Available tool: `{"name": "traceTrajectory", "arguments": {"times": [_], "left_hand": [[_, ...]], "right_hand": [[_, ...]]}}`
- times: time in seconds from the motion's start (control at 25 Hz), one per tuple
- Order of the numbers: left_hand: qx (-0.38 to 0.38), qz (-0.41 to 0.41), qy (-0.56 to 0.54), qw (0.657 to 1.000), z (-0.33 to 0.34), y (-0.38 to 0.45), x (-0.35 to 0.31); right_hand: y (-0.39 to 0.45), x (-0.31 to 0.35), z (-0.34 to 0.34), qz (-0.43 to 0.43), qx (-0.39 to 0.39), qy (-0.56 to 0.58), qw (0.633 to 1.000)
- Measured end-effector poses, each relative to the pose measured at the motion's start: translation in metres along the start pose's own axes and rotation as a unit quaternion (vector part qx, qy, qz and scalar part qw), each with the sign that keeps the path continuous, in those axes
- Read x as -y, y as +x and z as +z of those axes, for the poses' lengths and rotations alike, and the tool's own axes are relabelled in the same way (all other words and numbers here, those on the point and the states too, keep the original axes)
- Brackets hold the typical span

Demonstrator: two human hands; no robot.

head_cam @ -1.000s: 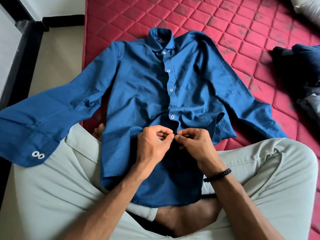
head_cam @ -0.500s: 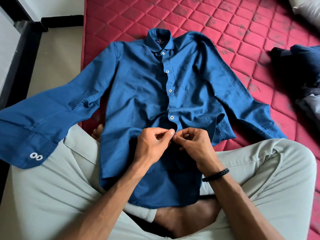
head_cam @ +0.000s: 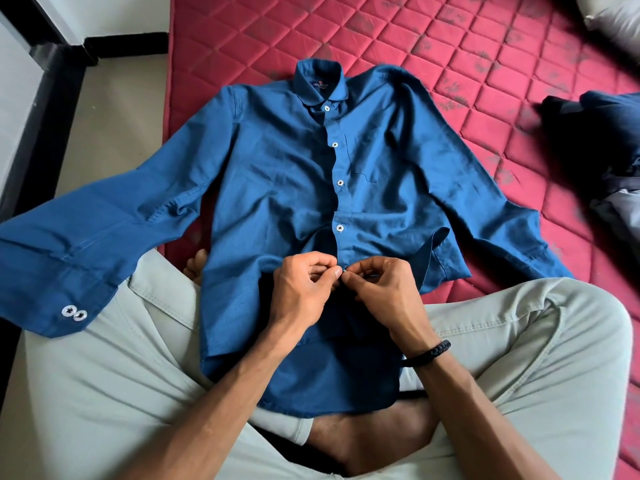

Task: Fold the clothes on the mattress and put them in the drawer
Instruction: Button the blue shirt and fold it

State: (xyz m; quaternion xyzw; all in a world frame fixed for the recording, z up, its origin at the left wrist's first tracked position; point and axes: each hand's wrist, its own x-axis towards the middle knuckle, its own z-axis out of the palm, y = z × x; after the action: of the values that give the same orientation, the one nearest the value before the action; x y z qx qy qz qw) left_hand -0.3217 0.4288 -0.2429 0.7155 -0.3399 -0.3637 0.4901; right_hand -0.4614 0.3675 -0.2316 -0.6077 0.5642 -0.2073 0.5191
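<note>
A: Nearest the camera, what shows?

B: The person sits cross-legged in pale trousers (head_cam: 104, 393), and the hem of the blue shirt (head_cam: 277, 174) drapes over the lap.

A: And the hands?

B: The left hand (head_cam: 301, 292) and the right hand (head_cam: 384, 289) meet at the shirt's front placket. Both have their fingers curled, pinching the fabric edges together at a small button (head_cam: 344, 270) between the thumbs. A black braided bracelet (head_cam: 427, 353) circles the right wrist.

A: Farther out?

B: The shirt lies face up on the red quilted mattress (head_cam: 450, 46), collar away from the person, four buttons above the hands fastened. Its left-side sleeve reaches off the mattress over the knee. Dark clothes (head_cam: 599, 133) lie heaped at the right edge.
</note>
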Motion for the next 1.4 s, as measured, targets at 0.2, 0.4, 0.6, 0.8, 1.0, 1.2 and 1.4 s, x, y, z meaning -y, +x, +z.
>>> {"name": "traceTrajectory", "arguments": {"times": [0.2, 0.4, 0.6, 0.8, 1.0, 1.2, 1.4], "left_hand": [[-0.003, 0.046, 0.053, 0.998, 0.002, -0.001, -0.003], [0.047, 0.047, 0.13, 0.989, -0.005, -0.001, -0.007], [0.27, -0.041, 0.245, 0.93, -0.027, 0.003, -0.025], [0.323, -0.049, 0.245, 0.913, -0.061, 0.096, -0.089], [-0.073, 0.191, 0.326, 0.923, -0.098, 0.304, -0.107], [0.03, 0.004, 0.477, 0.879, -0.129, 0.435, -0.09], [0.162, -0.097, 0.316, 0.93, -0.127, 0.451, -0.098]], "right_hand": [[-0.002, 0.006, -0.002, 0.027, 0.008, 0.015, 0.999], [-0.001, 0.009, -0.011, 0.113, 0.103, 0.166, 0.974], [0.009, 0.011, -0.021, 0.027, 0.11, -0.07, 0.991], [0.091, 0.068, -0.059, -0.055, 0.043, -0.105, 0.992], [0.242, 0.151, -0.095, -0.182, -0.052, -0.211, 0.959], [0.407, 0.195, -0.105, -0.226, -0.073, -0.426, 0.873], [0.474, 0.191, -0.097, -0.13, 0.077, -0.604, 0.782]]}}
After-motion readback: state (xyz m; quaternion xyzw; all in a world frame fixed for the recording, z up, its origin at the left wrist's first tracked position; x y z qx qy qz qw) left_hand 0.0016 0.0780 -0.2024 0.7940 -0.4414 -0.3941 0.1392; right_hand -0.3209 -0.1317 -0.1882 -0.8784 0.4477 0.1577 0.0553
